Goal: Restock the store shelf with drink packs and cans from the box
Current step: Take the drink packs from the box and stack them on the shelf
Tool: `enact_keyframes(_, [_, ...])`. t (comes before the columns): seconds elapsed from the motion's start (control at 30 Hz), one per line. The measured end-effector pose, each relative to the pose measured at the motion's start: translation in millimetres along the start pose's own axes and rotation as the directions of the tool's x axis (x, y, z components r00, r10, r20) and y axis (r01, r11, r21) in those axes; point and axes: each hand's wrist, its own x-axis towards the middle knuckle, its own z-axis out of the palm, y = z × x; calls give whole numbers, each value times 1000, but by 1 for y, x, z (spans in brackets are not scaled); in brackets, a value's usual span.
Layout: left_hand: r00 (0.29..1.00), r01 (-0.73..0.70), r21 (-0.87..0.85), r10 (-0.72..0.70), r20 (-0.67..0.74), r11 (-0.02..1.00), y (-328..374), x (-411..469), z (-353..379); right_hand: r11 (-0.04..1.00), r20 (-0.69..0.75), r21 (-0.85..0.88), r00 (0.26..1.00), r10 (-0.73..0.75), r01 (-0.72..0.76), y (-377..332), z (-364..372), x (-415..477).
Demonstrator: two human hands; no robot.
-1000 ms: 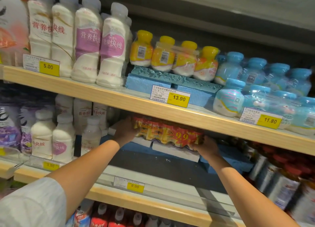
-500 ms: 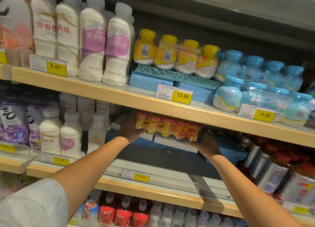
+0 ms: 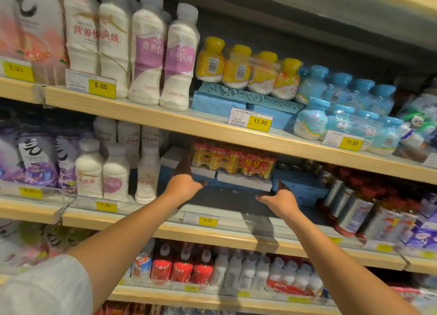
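Drink pack (image 3: 233, 160), red and gold under shrink wrap with a 9.9 sticker on its front, lies on its side on two white foam blocks (image 3: 243, 182) at the back of the middle shelf (image 3: 118, 222), tucked just under the shelf above (image 3: 165, 119). My left hand (image 3: 183, 186) is raised at the pack's left end, fingers stretched upward and thumb spread out to the right, curled round nothing. The fingertips reach the pack's corner, but I cannot tell whether they actually touch it. My right hand (image 3: 280, 201) hangs lower, below the pack's right end and apart from it, thumb pointing up and fingers extended to the left, gripping nothing. A blue foam block (image 3: 301, 184) lies just behind that hand. White milk bottles (image 3: 115, 173) stand to the left of the pack and cans (image 3: 350, 208) crowd the right end of the same shelf. A 9.90 price tag (image 3: 201, 219) is clipped to the shelf edge below the pack.
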Motion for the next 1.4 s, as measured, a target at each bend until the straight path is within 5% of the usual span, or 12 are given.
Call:
enact_keyframes(0.2, [996, -64, 115, 57, 66, 991, -1, -35, -20, 998, 0, -64, 1000, -6, 6, -11, 8, -44])
enact_keyframes(0.43, [966, -223, 41, 215, 146, 974, -13, -82, -43, 975, -54, -97, 977, -205, 200, -30, 28, -112])
enact_keyframes(0.6, [936, -302, 11, 294, 192, 953, -36, -124, -55, 973, -25, -106, 978, -208, 205, -31, 49, -162])
enact_keyframes(1.07, [938, -318, 66, 304, 169, 946, -64, -179, -57, 894, -29, -158, 903, -429, 420, -9, 59, -240])
enact_keyframes(1.4, [916, -384, 190, 348, 198, 903, -74, -207, -38, 876, 87, -122, 885, -458, 466, 21, 74, -233])
